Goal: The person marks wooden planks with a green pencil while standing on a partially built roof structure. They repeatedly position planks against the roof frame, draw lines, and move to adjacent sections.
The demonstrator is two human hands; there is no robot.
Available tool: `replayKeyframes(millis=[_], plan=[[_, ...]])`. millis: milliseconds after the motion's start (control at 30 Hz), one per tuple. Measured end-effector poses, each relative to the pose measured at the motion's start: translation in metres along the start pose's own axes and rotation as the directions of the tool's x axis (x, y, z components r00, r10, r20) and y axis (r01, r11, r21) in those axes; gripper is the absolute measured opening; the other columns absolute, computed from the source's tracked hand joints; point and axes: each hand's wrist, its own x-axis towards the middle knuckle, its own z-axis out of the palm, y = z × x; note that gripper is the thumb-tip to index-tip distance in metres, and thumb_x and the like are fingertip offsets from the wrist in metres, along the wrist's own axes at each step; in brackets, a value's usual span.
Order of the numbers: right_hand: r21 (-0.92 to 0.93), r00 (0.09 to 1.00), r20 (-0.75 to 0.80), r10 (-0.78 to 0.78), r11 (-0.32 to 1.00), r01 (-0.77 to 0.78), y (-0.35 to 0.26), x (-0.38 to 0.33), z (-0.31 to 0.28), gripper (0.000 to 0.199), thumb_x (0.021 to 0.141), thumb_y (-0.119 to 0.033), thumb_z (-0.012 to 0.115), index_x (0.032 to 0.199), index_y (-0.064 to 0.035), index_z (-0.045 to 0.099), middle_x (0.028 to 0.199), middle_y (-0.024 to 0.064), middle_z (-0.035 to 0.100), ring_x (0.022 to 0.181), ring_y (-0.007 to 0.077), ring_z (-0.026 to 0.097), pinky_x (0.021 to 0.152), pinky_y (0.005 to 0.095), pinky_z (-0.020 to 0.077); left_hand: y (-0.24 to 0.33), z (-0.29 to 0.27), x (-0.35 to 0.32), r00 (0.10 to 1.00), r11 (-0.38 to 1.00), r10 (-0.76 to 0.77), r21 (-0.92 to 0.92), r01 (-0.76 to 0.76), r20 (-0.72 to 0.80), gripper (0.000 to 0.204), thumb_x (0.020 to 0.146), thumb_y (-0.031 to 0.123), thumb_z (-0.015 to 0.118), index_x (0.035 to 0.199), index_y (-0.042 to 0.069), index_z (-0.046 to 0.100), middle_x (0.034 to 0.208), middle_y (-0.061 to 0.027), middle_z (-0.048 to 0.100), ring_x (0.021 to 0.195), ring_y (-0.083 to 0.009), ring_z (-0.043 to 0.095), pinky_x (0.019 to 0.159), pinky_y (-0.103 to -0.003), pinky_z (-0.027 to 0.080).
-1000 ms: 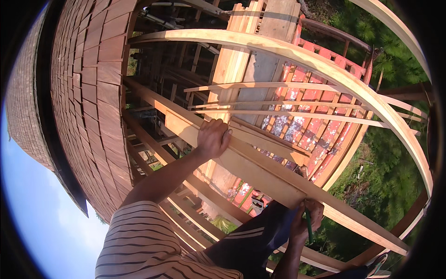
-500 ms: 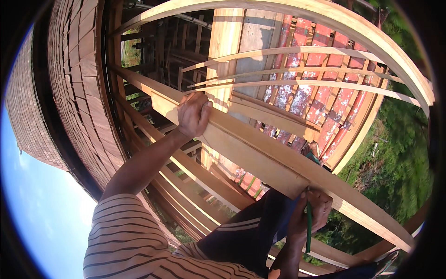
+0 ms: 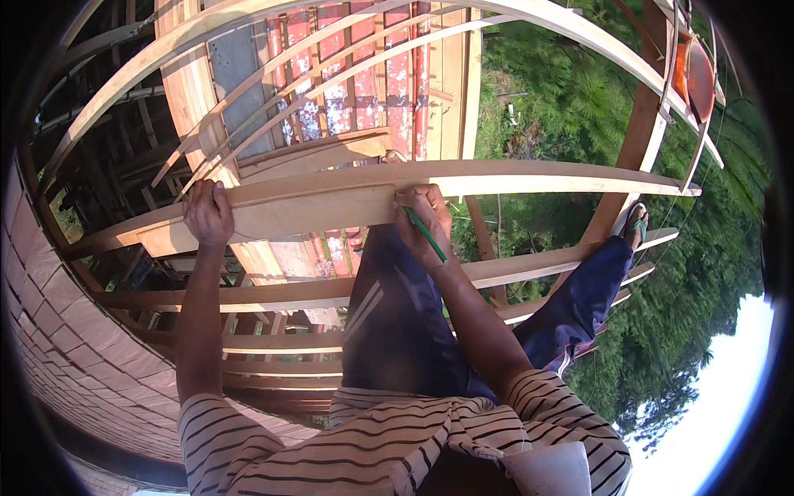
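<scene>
A long pale wooden batten [image 3: 331, 207] runs across the roof frame in front of me. My left hand [image 3: 208, 213] grips its top edge at the left. My right hand [image 3: 423, 219] rests on the same batten near the middle and holds a green pencil [image 3: 425, 235], tip against the wood. My legs in dark blue trousers [image 3: 397, 314] straddle the battens below, and one foot in a sandal [image 3: 635, 223] rests on a lower batten at the right.
Several parallel battens [image 3: 273, 293] and rafters span open gaps with a long drop beneath. Brown roof tiles [image 3: 66, 339] cover the left side. A red and white sheet [image 3: 364, 74] lies below. Green trees [image 3: 579, 116] fill the right.
The view has swung round to the right. My right hand has come up from beside my leg onto the batten with the pencil. My left hand still holds the batten.
</scene>
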Motion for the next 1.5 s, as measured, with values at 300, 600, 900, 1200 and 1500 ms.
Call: replayKeyframes(millis=[300,600,900,1200,1500], plan=[[-0.019,0.999,-0.044,0.024,0.999,-0.025,-0.005,0.006,0.015,0.020,0.080,0.004,0.069,0.097,-0.0035,0.062,0.092,0.0152,0.060,0.085,0.0335,0.063,0.073,0.0402,0.0528,-0.005,-0.009,0.027,0.999,0.996,-0.027,0.091,0.024,0.034,0.026,0.098,0.027,0.050,0.088,0.005,0.059,0.088,-0.0137,0.061,0.089,-0.0357,0.060,0.078,-0.048,0.042],[0.224,0.998,0.066,0.007,0.974,-0.022,0.010,-0.011,-0.015,0.022,0.086,-0.013,0.058,0.105,-0.0057,0.052,0.105,0.0195,0.050,0.097,0.0423,0.058,0.079,0.0490,0.0479,0.002,0.024,0.001,0.990,0.994,0.106,-0.025,-0.109,-0.094,0.033,0.098,0.024,0.045,0.079,-0.001,0.051,0.080,-0.0232,0.053,0.080,-0.0446,0.054,0.073,-0.053,0.042],[-0.030,0.995,-0.026,-0.094,0.995,0.093,-0.016,0.017,0.001,0.011,0.087,-0.007,0.062,0.098,-0.0040,0.061,0.095,0.0194,0.060,0.085,0.0373,0.062,0.070,0.0437,0.0517,0.003,-0.012,0.025,0.998,1.000,0.020,0.017,-0.019,-0.060,0.021,0.091,0.023,0.054,0.081,0.007,0.061,0.087,-0.0126,0.062,0.088,-0.0350,0.060,0.080,-0.049,0.044],[-0.046,0.991,0.003,-0.131,0.990,0.131,-0.012,0.004,0.013,0.011,0.095,-0.010,0.063,0.101,-0.0005,0.063,0.092,0.0153,0.063,0.084,0.0277,0.063,0.077,0.0371,0.0504,-0.002,-0.009,-0.004,0.985,0.998,-0.055,-0.029,0.051,-0.166,0.017,0.086,0.026,0.062,0.083,0.009,0.063,0.083,-0.0092,0.059,0.086,-0.0282,0.060,0.079,-0.045,0.042],[-0.060,0.999,-0.026,-0.030,0.998,0.029,-0.006,0.003,0.010,0.013,0.097,-0.014,0.063,0.099,-0.0015,0.061,0.088,0.0117,0.063,0.080,0.0192,0.061,0.075,0.0350,0.0504,0.006,-0.007,0.000,0.977,0.999,-0.020,-0.048,0.010,-0.213,0.019,0.088,0.027,0.062,0.082,0.009,0.063,0.082,-0.0089,0.057,0.083,-0.0279,0.059,0.079,-0.044,0.042]])
